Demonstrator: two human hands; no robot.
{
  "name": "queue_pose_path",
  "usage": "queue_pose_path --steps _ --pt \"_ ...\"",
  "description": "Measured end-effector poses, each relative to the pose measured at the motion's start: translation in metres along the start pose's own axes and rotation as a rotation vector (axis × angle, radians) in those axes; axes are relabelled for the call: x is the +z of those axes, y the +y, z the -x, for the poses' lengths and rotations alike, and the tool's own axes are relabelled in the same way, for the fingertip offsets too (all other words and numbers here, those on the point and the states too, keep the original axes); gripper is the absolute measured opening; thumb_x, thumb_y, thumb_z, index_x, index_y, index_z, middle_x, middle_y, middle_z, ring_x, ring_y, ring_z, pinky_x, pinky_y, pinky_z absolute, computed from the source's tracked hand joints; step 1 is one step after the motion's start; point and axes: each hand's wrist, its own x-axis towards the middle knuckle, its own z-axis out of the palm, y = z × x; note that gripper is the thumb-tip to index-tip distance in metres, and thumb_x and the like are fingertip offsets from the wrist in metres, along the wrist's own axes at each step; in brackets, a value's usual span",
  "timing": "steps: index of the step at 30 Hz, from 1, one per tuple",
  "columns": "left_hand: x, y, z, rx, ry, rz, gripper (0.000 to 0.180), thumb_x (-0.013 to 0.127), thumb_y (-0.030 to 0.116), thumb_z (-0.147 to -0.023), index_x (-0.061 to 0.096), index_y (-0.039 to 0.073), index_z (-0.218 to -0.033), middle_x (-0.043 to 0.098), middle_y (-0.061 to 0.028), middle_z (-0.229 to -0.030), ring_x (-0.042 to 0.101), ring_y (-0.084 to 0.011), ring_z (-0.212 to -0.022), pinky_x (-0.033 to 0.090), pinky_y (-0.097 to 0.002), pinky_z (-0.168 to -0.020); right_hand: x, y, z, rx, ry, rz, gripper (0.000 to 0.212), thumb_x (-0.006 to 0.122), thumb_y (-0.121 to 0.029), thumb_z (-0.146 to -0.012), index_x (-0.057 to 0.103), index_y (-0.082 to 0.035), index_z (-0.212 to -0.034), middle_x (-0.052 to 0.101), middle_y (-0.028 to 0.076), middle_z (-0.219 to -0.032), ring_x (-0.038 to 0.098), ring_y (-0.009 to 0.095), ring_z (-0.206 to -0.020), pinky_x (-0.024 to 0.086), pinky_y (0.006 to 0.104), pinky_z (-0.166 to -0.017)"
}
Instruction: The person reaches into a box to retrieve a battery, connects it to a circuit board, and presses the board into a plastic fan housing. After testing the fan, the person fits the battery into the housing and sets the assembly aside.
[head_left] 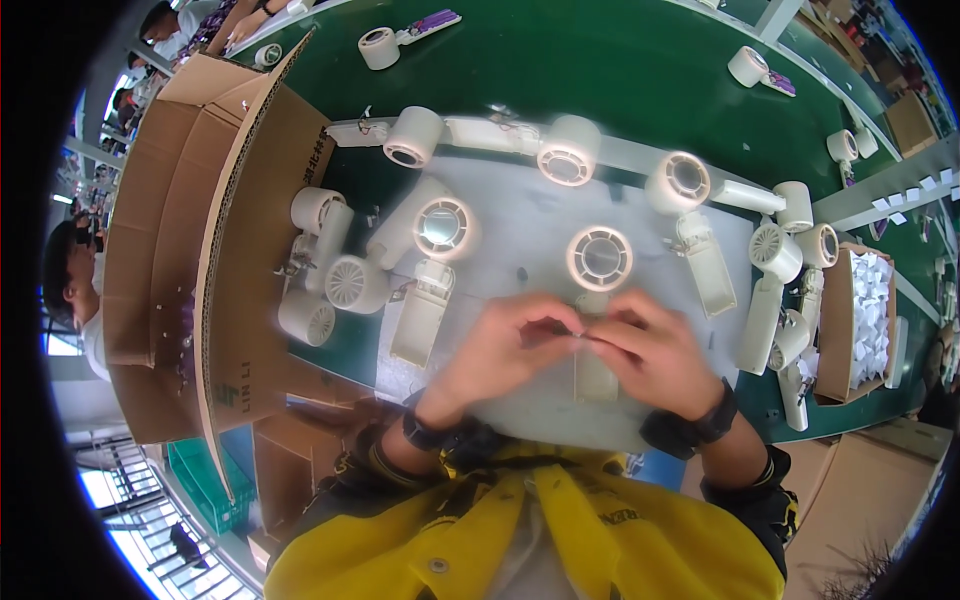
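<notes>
My left hand (505, 345) and my right hand (650, 350) meet fingertip to fingertip over a white pad (520, 215) on the green table. Between the fingertips is something thin, pinched by both hands; what it is cannot be made out. Right under them lies a cream hair dryer shell (598, 262), its round grille facing up and its open handle running beneath my right hand. A second shell (445, 228) with an open handle lies left of my left hand.
Several more cream dryer shells (568, 152) lie around the pad and along its right edge (775, 250). A big open cardboard box (190, 250) stands on the left. A small box of white pieces (865, 310) sits right. Another person (70, 290) stands far left.
</notes>
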Motion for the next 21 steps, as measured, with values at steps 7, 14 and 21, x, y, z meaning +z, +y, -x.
queue_pose_path --steps 7,14,21 --pt "0.001 0.002 0.0 -0.026 0.032 0.063 0.016 0.071 -0.004 -0.087 0.068 -0.004 -0.103 0.068 -0.0072 -0.1 0.065 -0.0127 -0.094 0.055 -0.0264 -0.084 0.003 0.007 -0.001 -0.112 0.076 0.073 0.018 0.076 -0.008 -0.079 0.072 -0.01 -0.096 0.056 0.005 -0.084 0.059 0.021 -0.063 0.049 0.0326 -0.055" --pt "0.002 0.002 0.0 -0.018 0.057 0.084 0.015 0.073 -0.003 -0.086 0.07 -0.005 -0.101 0.069 -0.0084 -0.099 0.067 -0.0142 -0.09 0.056 -0.0266 -0.081 0.01 0.008 0.0 -0.103 0.106 0.142 0.015 0.076 -0.008 -0.078 0.072 -0.011 -0.093 0.054 0.003 -0.082 0.058 0.018 -0.061 0.048 0.0319 -0.052" --pt "-0.001 0.0 -0.001 -0.084 0.065 0.149 0.016 0.074 -0.003 -0.084 0.072 -0.004 -0.101 0.068 -0.0098 -0.104 0.067 -0.014 -0.089 0.057 -0.0265 -0.079 0.007 0.004 -0.004 -0.038 0.076 0.036 0.011 0.076 -0.01 -0.08 0.073 -0.011 -0.09 0.055 0.003 -0.083 0.059 0.018 -0.061 0.049 0.0315 -0.053"
